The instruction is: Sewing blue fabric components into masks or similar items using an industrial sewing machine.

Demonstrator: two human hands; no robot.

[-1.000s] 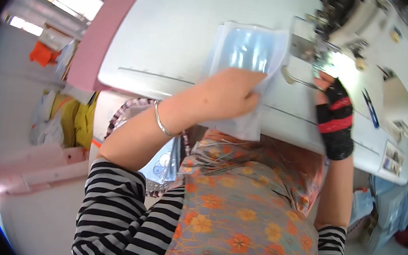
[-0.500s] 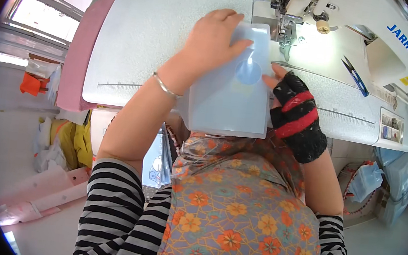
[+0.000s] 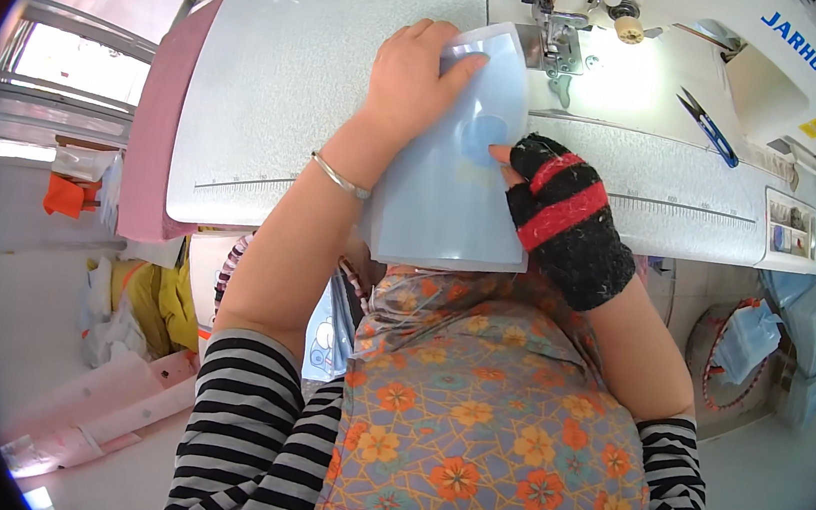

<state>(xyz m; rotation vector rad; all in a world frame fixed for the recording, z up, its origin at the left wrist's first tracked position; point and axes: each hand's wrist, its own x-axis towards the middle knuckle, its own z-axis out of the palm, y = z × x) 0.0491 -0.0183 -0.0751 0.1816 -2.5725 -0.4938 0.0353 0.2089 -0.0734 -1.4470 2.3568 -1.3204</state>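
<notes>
A translucent pale-blue plastic sheet [image 3: 453,210], with a round blue patch near its middle, lies at the front edge of the sewing table and is slightly bowed. My left hand [image 3: 416,80], bare with a silver bangle at the wrist, is closed at its upper left edge, thumb on top; the other fingertips are partly hidden. On the right edge, my right hand [image 3: 573,218], in a black and red fingerless glove, grips the sheet with the thumb on its face and the remaining fingers mostly hidden. The sheet's top corner is beside the presser foot [image 3: 558,56] of a white sewing machine [image 3: 779,86].
Blue-handled thread snips [image 3: 709,128] lie right of the needle area. A small parts tray [image 3: 790,226] is set in the table's right end. Pink cloth [image 3: 166,127] covers the left edge. A basket [image 3: 719,356] with blue plastic pieces stands below right.
The sheet's top has tilted left and the sheet has bowed. My left hand has shifted slightly left, and my right hand has moved left onto the sheet's edge.
</notes>
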